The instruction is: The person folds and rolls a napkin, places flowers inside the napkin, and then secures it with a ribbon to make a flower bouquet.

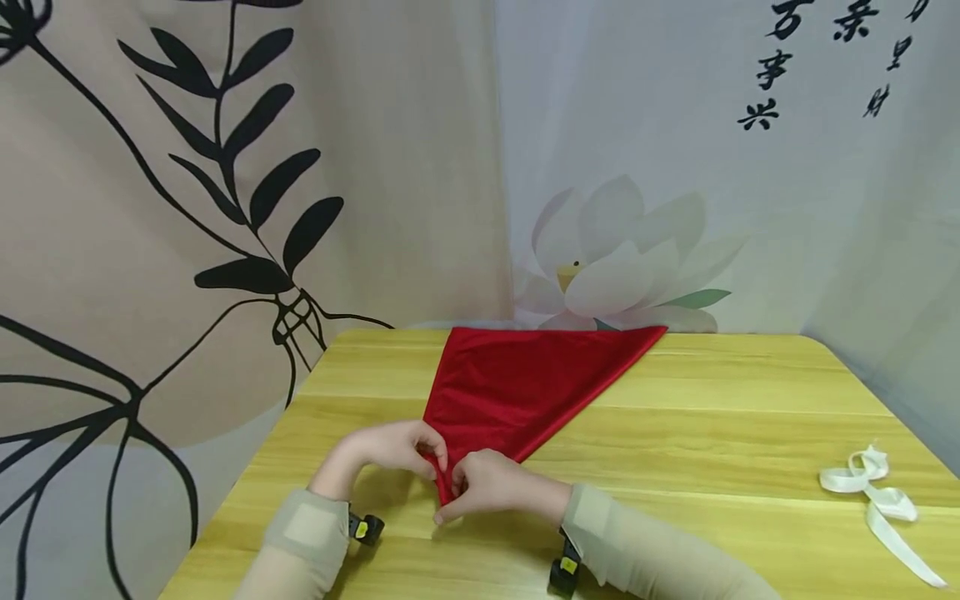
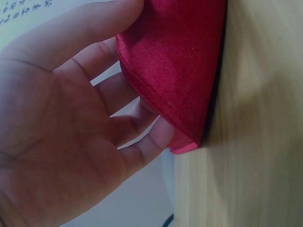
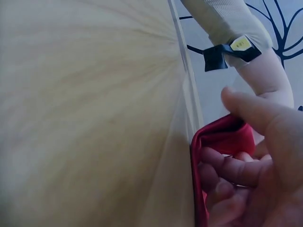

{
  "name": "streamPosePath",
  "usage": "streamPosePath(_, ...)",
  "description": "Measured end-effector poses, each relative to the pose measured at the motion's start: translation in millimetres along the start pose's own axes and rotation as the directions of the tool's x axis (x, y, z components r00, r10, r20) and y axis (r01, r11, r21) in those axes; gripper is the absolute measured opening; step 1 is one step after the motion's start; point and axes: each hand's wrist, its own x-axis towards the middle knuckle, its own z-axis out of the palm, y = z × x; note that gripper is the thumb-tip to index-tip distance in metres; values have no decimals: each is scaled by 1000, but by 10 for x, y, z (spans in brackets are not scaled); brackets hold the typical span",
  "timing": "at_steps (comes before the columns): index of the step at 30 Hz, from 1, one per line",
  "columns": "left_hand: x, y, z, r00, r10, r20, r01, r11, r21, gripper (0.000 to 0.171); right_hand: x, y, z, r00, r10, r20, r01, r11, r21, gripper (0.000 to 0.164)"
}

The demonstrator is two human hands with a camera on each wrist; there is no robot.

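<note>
A red satin cloth (image 1: pixel 517 383), folded to a slanted shape, lies on the table with its narrow near corner toward me. My left hand (image 1: pixel 401 446) pinches the cloth's left edge close to that corner. In the left wrist view, the thumb of this hand (image 2: pixel 66 109) lies over the red cloth (image 2: pixel 175 56) and the fingers reach beneath it. Across the corner, my right hand (image 1: pixel 498 483) grips the cloth's tip. Its curled fingers press into a turned-up fold of the cloth (image 3: pixel 227 137) in the right wrist view, the thumb of that hand (image 3: pixel 265 175) above the fold.
The wooden table (image 1: pixel 675 433) has a light wood-grain top. A curled white ribbon (image 1: pixel 873 492) lies at its right side. Behind the table hangs a printed curtain (image 1: pixel 420 167). Each wrist carries a small black camera.
</note>
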Motion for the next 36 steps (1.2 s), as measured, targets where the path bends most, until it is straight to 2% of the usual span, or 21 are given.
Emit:
streamPosePath(9, 119, 62, -44, 999, 31, -41, -28, 996, 84, 6, -26, 19, -42, 998, 0, -66, -2, 1000, -26, 38)
streamPosePath(15, 193, 66, -47, 996, 51, -77, -44, 996, 83, 3, -37, 99, -60, 995, 38, -93, -33, 997, 63, 39)
streamPosePath(19, 248, 45, -48, 993, 41, -109, -32, 996, 81, 3, -33, 173, -71, 991, 71, -114, -57, 990, 129, 30)
streamPosePath(22, 284, 35, -50, 992, 30, -121, -20, 996, 85, 4, -28, 220, -85, 991, 86, -105, -65, 979, 193, 19)
streamPosePath(25, 319, 14, -46, 992, 28, -123, -17, 996, 91, 5, -20, 252, -95, 991, 109, -82, -86, 966, 246, 17)
streamPosePath(32, 394, -24, -40, 992, 15, -128, -1, 994, 105, 4, -3, 309, -143, 990, 130, -53, -112, 958, 263, 24)
streamPosePath(36, 433, -22, -45, 993, 2, -122, 12, 993, 115, 4, -14, 357, -224, 987, 153, -38, -135, 943, 303, 15)
